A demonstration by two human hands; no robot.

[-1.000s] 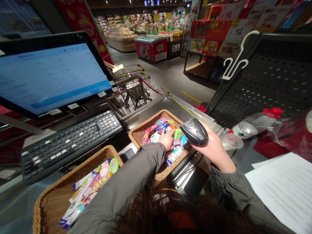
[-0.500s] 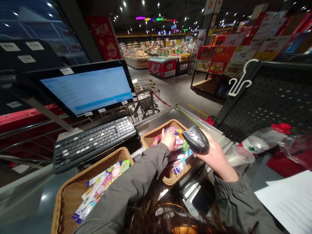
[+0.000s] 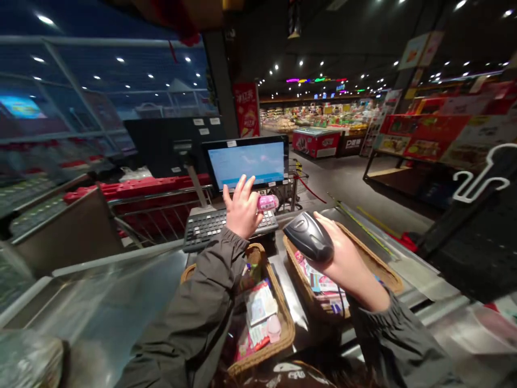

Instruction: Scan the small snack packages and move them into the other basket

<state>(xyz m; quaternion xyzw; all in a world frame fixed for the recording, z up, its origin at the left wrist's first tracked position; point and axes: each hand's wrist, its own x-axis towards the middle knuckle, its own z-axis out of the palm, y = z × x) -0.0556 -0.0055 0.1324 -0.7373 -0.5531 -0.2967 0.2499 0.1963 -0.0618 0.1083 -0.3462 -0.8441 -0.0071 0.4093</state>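
Note:
My left hand [image 3: 241, 207] is raised in front of the keyboard, fingers spread, with a small pink packaged item [image 3: 267, 202] pinched at its thumb side. My right hand [image 3: 347, 264] grips a black handheld barcode scanner [image 3: 308, 236] above the right wicker basket [image 3: 375, 264], which holds colourful small packets. Below my left forearm, the left wicker basket [image 3: 287, 331] holds more packets, with white and pink packaging on top.
A black keyboard [image 3: 220, 229] and a lit checkout monitor [image 3: 246, 163] stand ahead. A steel counter [image 3: 293, 307] runs between the baskets. A red-and-metal railing [image 3: 157, 202] lies to the left, and a shopping cart [image 3: 297, 186] stands beyond the monitor.
My left hand has lifted out of the right basket with the pink item and moved up toward the keyboard. The view has swung left. The scanner stays in my right hand.

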